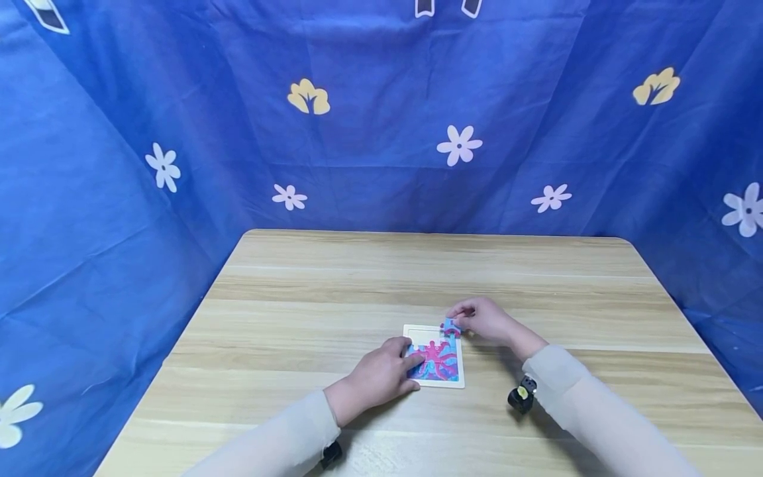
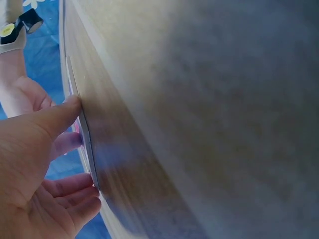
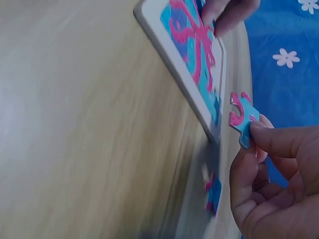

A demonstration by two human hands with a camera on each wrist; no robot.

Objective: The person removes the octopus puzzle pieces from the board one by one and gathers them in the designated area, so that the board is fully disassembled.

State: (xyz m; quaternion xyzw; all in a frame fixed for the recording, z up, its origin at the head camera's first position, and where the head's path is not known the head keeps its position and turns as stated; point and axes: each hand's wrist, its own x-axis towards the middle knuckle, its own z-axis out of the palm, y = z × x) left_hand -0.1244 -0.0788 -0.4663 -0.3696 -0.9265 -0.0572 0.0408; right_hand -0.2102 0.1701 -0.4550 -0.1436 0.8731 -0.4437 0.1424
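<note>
A square jigsaw board (image 1: 434,383) with a pale rim lies on the table, partly filled with a pink, octopus-like figure on blue. My left hand (image 1: 377,374) rests at its left side, index finger on the picture, thumb by the near edge. In the left wrist view the left hand's (image 2: 35,164) thumb and other fingertips touch the board's edge (image 2: 88,142). My right hand (image 1: 484,319) pinches a blue-and-pink puzzle piece (image 1: 451,327) over the far right corner. The right wrist view shows this piece (image 3: 244,117) raised between thumb and fingers of the right hand (image 3: 279,174).
Another blue-and-pink piece (image 3: 213,195), blurred, shows past the board's corner in the right wrist view. The wooden table (image 1: 286,298) is backed by a blue patterned cloth (image 1: 369,146). Black wrist cameras, one at the right wrist (image 1: 522,395), sit near the tabletop.
</note>
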